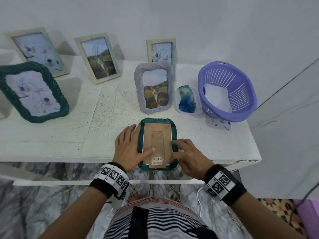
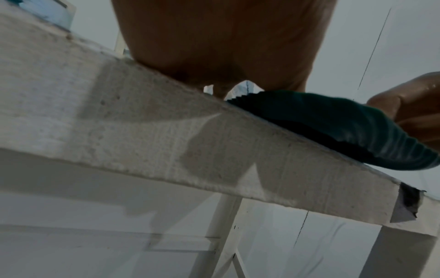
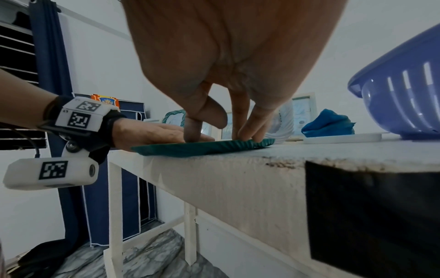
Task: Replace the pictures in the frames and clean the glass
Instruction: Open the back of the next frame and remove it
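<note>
A green wavy frame (image 1: 140,135) lies face down at the table's front edge, its brown backing board (image 1: 158,140) with a barcode sticker facing up. My left hand (image 1: 131,142) lies flat on the frame's left side with the thumb on the board. My right hand (image 1: 181,150) sets bent fingertips on the board's right edge. In the right wrist view, its thumb and fingers (image 3: 247,129) press down on the frame (image 3: 202,148). The left wrist view shows the frame's rim (image 2: 333,127) overhanging the table edge (image 2: 166,131).
Behind stand a grey frame with a cat picture (image 1: 155,87), a green frame (image 1: 32,92) and three cream frames (image 1: 100,57). At the right are a clear tub with a blue cloth (image 1: 187,99) and a purple basket (image 1: 227,75) holding white sheets; a picture pokes out beneath it.
</note>
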Demonstrator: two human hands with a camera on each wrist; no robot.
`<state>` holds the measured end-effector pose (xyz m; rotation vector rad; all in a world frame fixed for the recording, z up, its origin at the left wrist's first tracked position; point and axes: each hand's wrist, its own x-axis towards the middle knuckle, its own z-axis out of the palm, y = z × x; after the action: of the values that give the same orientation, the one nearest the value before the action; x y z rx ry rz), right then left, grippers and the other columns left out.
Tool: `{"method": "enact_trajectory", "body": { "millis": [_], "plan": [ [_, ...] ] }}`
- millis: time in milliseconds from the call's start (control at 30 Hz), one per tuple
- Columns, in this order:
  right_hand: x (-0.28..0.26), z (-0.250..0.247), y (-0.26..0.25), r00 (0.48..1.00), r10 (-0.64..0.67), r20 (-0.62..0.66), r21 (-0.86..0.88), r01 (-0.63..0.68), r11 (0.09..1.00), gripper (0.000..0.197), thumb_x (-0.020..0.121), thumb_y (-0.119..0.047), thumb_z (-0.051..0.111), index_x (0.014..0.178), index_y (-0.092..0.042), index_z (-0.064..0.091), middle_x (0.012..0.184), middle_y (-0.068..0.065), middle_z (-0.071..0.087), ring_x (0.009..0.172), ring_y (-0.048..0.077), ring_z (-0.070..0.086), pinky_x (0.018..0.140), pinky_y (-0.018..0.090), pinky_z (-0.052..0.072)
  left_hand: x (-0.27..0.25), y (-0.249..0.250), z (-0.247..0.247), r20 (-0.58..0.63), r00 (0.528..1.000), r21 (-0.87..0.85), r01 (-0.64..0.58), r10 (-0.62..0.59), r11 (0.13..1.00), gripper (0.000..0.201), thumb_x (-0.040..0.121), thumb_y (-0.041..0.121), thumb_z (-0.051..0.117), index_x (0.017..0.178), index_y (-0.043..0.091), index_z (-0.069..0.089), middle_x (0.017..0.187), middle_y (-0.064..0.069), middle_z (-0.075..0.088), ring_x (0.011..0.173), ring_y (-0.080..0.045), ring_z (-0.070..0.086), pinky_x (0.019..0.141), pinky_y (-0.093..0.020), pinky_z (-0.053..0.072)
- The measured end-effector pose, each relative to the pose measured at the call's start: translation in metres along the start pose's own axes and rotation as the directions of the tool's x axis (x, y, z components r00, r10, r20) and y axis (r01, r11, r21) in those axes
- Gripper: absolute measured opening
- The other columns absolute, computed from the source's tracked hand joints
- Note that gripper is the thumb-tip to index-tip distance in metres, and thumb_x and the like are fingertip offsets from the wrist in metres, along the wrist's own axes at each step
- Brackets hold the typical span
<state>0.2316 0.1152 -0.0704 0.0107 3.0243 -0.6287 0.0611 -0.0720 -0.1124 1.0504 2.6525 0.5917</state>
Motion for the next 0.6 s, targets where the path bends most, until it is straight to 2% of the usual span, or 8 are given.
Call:
{"method": "enact_trajectory", "body": {
  "millis": [233,267,333,433,500,600],
  "plan": [
    [0.004,0.002,0.000,0.999,-0.015,-0.042,-0.002,0.015,1.000,0.031,0.077,-0.018,0.030,0.074,-0.015,0.061,0.124,0.017,0.057,0.109,0.042,0.049,0.084,0.046,0.051,-0.001,0.001,-0.002,0.002,1.000,-0.017,-0.003,0.003,1.000,0.112,0.068,0.090,0.029,0.157,0.024,0.011,0.162,-0.003,0.016,0.148,-0.022,0.011,0.119,-0.043,0.013],
    [0.004,0.002,-0.002,0.998,-0.004,-0.057,-0.011,0.004,1.000,0.030,0.078,-0.019,0.032,0.077,-0.015,0.061,0.121,0.016,0.058,0.107,0.041,0.050,0.084,0.046,0.051,0.000,0.001,-0.002,0.001,1.000,-0.018,-0.003,0.003,1.000,0.112,0.068,0.090,0.029,0.157,0.024,0.012,0.162,-0.003,0.016,0.148,-0.022,0.011,0.119,-0.043,0.013],
    [0.007,0.003,-0.009,0.994,0.035,-0.103,-0.033,-0.038,0.999,0.031,0.082,-0.022,0.034,0.094,-0.013,0.061,0.116,0.015,0.059,0.102,0.037,0.051,0.082,0.045,0.051,0.000,0.001,-0.002,0.000,1.000,-0.024,0.001,-0.001,1.000,0.113,0.067,0.090,0.030,0.157,0.024,0.012,0.162,-0.003,0.017,0.148,-0.023,0.011,0.119,-0.044,0.013],
    [0.015,0.009,-0.022,0.984,0.083,-0.160,-0.091,-0.099,0.991,0.039,0.088,-0.031,0.037,0.118,-0.020,0.060,0.114,0.014,0.058,0.097,0.034,0.051,0.080,0.042,0.049,0.000,0.002,-0.001,-0.002,1.000,-0.025,0.000,0.000,1.000,0.112,0.068,0.089,0.031,0.157,0.023,0.013,0.162,-0.004,0.019,0.148,-0.024,0.011,0.119,-0.044,0.014],
    [0.021,0.012,-0.030,0.982,0.109,-0.156,-0.131,-0.130,0.983,0.040,0.089,-0.037,0.038,0.117,-0.024,0.062,0.116,0.013,0.056,0.097,0.034,0.050,0.077,0.044,0.050,0.000,0.001,-0.001,0.007,1.000,0.004,-0.009,0.009,1.000,0.111,0.070,0.089,0.028,0.157,0.022,0.012,0.162,-0.003,0.019,0.148,-0.024,0.011,0.119,-0.043,0.013],
    [0.026,0.016,-0.036,0.972,0.157,-0.177,-0.158,-0.185,0.970,0.035,0.089,-0.040,0.039,0.106,-0.023,0.065,0.111,0.008,0.057,0.093,0.030,0.049,0.073,0.043,0.048,0.000,-0.001,-0.005,0.029,0.999,0.035,-0.036,0.035,0.999,0.109,0.073,0.087,0.023,0.157,0.020,0.011,0.162,-0.002,0.020,0.148,-0.024,0.011,0.119,-0.042,0.013]
  ]
}}
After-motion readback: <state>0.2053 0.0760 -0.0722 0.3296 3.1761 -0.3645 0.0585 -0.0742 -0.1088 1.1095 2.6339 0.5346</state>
